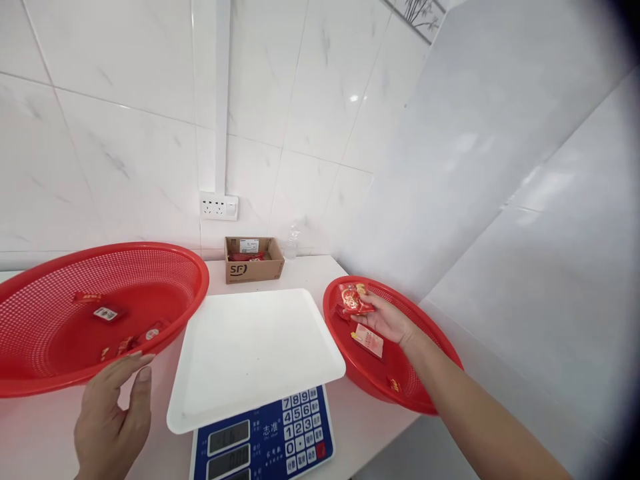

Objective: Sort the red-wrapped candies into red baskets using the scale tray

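Right hand (385, 320): fingers and thumb closed on the right edge of a red packet (351, 300), above the far-left part of the right basket (357, 377). I judge it light, soft-skinned, probably slick; a flat pinch at the edge seems best, since squeezing might crush the contents. Left hand (113, 413): empty, thumb and fingers apart, by the near rim of the left basket (150, 273); I can't tell if it touches. Baskets: round, red, perforated plastic. Between them, a smooth white pan (255, 353) with rounded corners. Far: stiff cardboard box (255, 270).
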`<move>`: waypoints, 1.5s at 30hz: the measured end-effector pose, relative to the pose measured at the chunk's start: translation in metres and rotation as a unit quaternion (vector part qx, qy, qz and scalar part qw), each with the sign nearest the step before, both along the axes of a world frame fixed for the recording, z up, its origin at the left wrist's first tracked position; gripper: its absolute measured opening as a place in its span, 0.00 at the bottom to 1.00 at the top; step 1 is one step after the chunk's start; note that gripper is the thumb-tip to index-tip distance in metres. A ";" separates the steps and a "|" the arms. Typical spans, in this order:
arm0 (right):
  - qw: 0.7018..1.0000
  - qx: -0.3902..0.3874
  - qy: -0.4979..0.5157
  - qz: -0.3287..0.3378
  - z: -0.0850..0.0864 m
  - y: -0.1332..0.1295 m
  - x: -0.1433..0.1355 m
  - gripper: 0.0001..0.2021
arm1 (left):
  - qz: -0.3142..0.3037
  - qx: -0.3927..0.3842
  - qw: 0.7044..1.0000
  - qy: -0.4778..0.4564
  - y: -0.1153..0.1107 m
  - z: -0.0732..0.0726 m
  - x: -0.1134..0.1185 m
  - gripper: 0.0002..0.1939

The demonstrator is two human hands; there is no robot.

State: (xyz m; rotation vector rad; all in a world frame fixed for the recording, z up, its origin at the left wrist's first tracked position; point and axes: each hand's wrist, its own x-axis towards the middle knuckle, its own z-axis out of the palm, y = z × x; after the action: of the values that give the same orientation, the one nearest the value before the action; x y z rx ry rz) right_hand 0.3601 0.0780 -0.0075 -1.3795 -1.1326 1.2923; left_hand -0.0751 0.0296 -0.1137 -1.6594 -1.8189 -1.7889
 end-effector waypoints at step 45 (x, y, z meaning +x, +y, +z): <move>0.971 0.103 0.214 0.032 -0.022 -0.052 -0.173 0.14 | -0.522 -0.379 0.713 -0.276 0.005 0.110 0.102 0.22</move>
State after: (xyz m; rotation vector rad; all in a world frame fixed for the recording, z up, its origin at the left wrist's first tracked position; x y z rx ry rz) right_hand 0.1875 0.0257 -0.0297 -0.8634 -0.9823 1.3904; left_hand 0.0271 0.0345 -0.0038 -3.2917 -2.2345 -2.1805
